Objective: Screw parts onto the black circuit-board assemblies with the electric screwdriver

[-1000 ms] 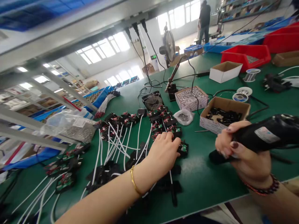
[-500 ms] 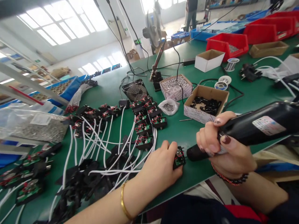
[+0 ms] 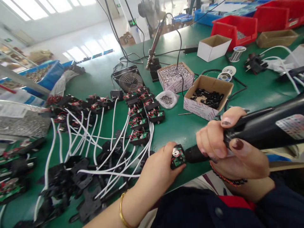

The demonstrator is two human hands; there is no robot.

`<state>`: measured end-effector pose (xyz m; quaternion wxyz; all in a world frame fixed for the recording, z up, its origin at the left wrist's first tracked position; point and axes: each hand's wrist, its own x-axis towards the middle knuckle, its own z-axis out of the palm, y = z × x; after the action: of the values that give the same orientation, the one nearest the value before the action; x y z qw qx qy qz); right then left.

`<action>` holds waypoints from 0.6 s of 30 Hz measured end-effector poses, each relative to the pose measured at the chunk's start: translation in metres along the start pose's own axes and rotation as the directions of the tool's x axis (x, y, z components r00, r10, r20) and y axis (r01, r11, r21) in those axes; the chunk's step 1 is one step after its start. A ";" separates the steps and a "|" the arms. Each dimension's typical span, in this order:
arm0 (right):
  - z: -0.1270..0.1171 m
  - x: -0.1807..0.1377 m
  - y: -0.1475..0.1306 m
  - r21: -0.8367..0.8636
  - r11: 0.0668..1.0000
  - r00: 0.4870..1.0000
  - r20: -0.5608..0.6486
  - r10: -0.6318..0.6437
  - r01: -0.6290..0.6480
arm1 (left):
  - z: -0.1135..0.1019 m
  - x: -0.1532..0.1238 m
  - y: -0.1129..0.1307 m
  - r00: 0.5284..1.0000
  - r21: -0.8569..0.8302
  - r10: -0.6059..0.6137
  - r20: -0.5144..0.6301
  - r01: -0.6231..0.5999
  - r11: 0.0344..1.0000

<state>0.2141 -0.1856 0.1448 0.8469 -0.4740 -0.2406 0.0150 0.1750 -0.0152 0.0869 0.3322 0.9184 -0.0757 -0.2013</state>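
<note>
Black and big, the tool [image 3: 263, 128] sits in the right hand [image 3: 244, 160], fingers wrapped tight. The left hand [image 3: 159, 167] has fingers round a little part [image 3: 177, 157].

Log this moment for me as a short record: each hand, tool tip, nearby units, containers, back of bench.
Left hand: grips a small circuit-board unit
Right hand: grips a black power tool
Tool tip: at the unit's edge; contact unclear
Nearby units: wired board units clustered, white cables attached
Containers: box of black parts; box of small metal pieces
Back of bench: soldering iron, tilted
</note>
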 end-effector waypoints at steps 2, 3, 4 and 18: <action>0.000 0.000 0.000 -0.011 1.000 1.000 -0.003 0.007 -0.007 | 0.000 0.000 0.000 1.000 0.006 -0.002 0.000 0.002 1.000; 0.000 -0.001 0.000 -0.013 1.000 1.000 -0.004 0.006 -0.006 | 0.000 0.000 0.001 1.000 0.008 -0.005 0.000 0.005 1.000; 0.000 -0.001 0.000 -0.012 1.000 1.000 -0.004 0.009 -0.009 | 0.000 0.000 0.001 1.000 0.011 -0.007 -0.002 0.007 1.000; 0.007 -0.001 0.003 -0.004 0.999 0.999 0.010 0.031 -0.031 | 0.003 0.000 0.000 1.000 0.043 -0.012 -0.008 0.012 0.999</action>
<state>0.2104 -0.1786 0.1450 0.8443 -0.4795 -0.2374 0.0302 0.1737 -0.0168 0.0850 0.3116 0.9264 -0.0733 -0.1980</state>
